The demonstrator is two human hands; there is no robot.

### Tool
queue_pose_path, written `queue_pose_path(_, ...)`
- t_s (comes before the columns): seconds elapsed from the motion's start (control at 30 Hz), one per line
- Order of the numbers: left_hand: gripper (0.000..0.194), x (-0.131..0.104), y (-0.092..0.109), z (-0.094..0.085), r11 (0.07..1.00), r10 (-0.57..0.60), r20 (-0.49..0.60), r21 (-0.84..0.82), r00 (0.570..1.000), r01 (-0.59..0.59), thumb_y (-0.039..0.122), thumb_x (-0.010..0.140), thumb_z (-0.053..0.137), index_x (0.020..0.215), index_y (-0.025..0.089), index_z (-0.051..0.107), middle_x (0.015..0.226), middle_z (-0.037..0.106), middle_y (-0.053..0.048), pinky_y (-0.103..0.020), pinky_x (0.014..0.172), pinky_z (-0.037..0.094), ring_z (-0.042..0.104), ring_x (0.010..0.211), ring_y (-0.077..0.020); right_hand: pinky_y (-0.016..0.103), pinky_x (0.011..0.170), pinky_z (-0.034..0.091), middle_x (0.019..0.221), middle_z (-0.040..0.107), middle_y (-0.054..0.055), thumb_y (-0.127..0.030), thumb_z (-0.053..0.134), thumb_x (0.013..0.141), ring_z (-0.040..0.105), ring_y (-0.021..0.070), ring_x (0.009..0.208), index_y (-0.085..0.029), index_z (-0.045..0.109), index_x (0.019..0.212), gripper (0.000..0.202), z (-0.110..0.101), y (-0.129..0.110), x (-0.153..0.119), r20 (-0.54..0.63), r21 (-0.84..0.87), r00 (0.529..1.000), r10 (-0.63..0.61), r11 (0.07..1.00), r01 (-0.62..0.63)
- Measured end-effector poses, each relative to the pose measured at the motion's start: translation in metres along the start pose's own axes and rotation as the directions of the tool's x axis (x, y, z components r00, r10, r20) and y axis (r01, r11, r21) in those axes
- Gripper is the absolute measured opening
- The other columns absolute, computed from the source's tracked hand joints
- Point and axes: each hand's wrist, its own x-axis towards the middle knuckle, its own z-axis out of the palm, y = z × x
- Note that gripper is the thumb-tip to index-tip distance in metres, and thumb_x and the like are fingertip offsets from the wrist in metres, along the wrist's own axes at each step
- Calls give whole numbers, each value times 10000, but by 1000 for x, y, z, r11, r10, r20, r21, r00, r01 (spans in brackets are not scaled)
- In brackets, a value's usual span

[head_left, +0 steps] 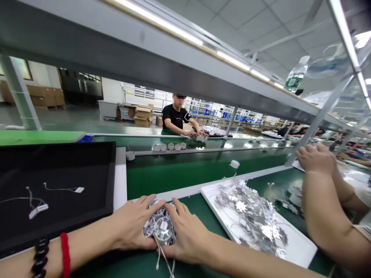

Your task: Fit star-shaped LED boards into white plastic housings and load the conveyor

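Several small round white housings with silvery inner plates and thin white wires [163, 230] are gathered in a cluster on the green bench in front of me. My left hand [135, 224] curves around the cluster's left side, its fingertips over the top. From the right, my right hand [188, 231] presses against the same cluster, thumb low and fingers along the upper edge. Loose wires hang toward me below the housings. A red band [65, 253] and a dark bead bracelet [41, 256] are on my left wrist.
A white tray [301, 247] heaped with silvery star-shaped plates [246, 208] lies to my right. A black tray [66, 166] holding wired pieces is at left. One white housing [234, 164] sits on the green belt [179, 170]. Co-workers' arms [327, 208] reach in at right; another person works across.
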Motion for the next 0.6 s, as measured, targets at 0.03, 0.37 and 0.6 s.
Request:
queue_pose_path(0.03, 1090, 2, 1, 0, 1000, -5, -4, -1, 1000, 5, 569, 776, 766, 1715, 215, 337, 1730, 378, -210, -598, 1220, 497, 487, 1518, -451, 665, 1145, 515, 1724, 382, 263, -537, 856, 781, 434, 495, 1551, -182, 428, 1666, 1045, -1, -1, 1, -12, -12, 1000, 18, 1000, -18)
queue_pose_path(0.37, 1359, 35, -14, -20, 998, 49, 110, 40, 993, -54, 578, 639, 905, 1749, 370, 149, 1805, 203, -172, -669, 1182, 489, 423, 1541, -532, 618, 1101, 534, 1621, 481, 240, -594, 886, 798, 590, 499, 1387, -200, 641, 1490, 832, -17, 11, 24, 1, -99, 1000, -29, 995, 29)
queue_pose_path(0.6, 1224, 43, -20, -32, 993, 68, 99, 93, 993, -77, 599, 679, 924, 1697, 281, 323, 1480, 595, -190, -574, 1059, 593, 656, 1277, -429, 567, 1080, 546, 1560, 506, 222, -588, 919, 768, 639, 457, 1299, -205, 655, 1477, 848, -25, 33, 48, 28, -140, 992, -120, 983, 123)
